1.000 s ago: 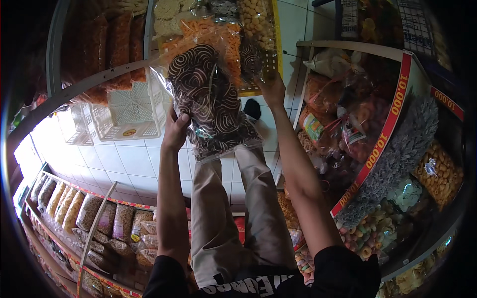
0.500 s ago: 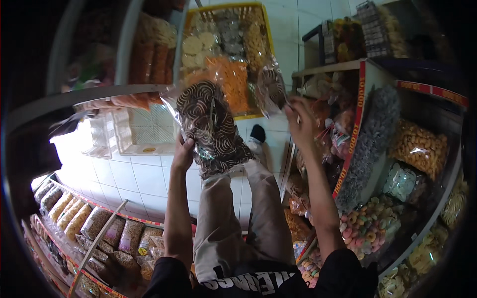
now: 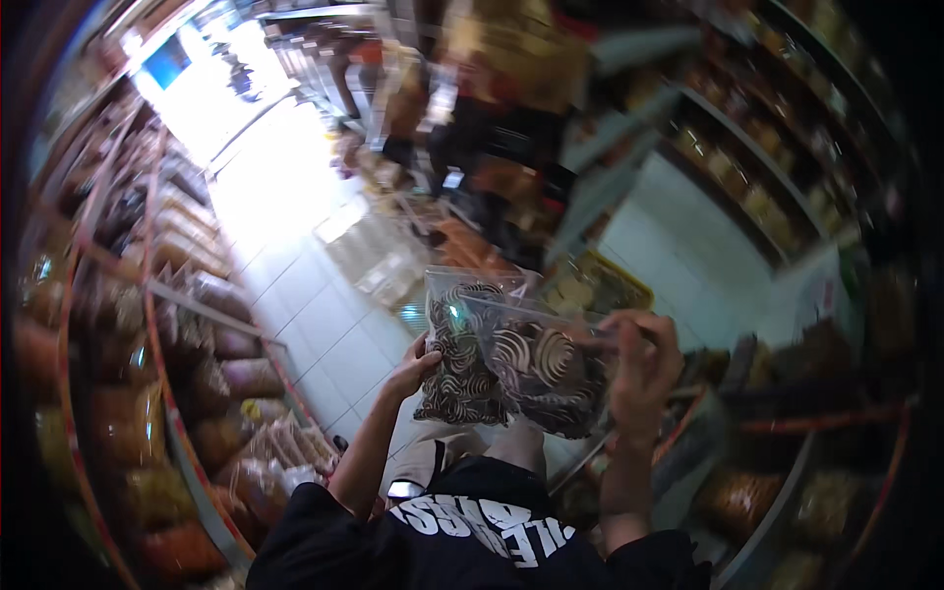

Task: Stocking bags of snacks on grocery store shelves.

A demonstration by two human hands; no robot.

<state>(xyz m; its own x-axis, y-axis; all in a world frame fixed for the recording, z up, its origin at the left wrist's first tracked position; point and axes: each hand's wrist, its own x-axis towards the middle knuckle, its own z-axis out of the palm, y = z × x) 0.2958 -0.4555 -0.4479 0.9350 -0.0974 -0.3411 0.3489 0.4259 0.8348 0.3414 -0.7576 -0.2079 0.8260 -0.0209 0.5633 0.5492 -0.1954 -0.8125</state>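
Observation:
My left hand point(image 3: 415, 368) is closed on the left edge of a clear plastic bag of dark brown snacks with pale swirl stripes point(image 3: 458, 379). At the right, my right hand point(image 3: 644, 359) pinches the upper corner of a second clear bag of swirl-striped snacks point(image 3: 541, 366). This second bag hangs in front of the first and overlaps its right side. Both bags are held up before my body, above my legs. Blur softens the right fingers.
Shelves of bagged snacks point(image 3: 192, 251) run along the left. A yellow basket of snacks point(image 3: 615, 275) lies beyond the bags, with pale plastic trays point(image 3: 379, 251) on the tiled floor point(image 3: 315, 315). More stocked shelves point(image 3: 757, 177) curve along the right. A bright doorway point(image 3: 236, 88) is at far left.
My view has swung toward the bright doorway and the shop's length. My right hand has brought its bag from beside the basket to in front of the left-hand bag.

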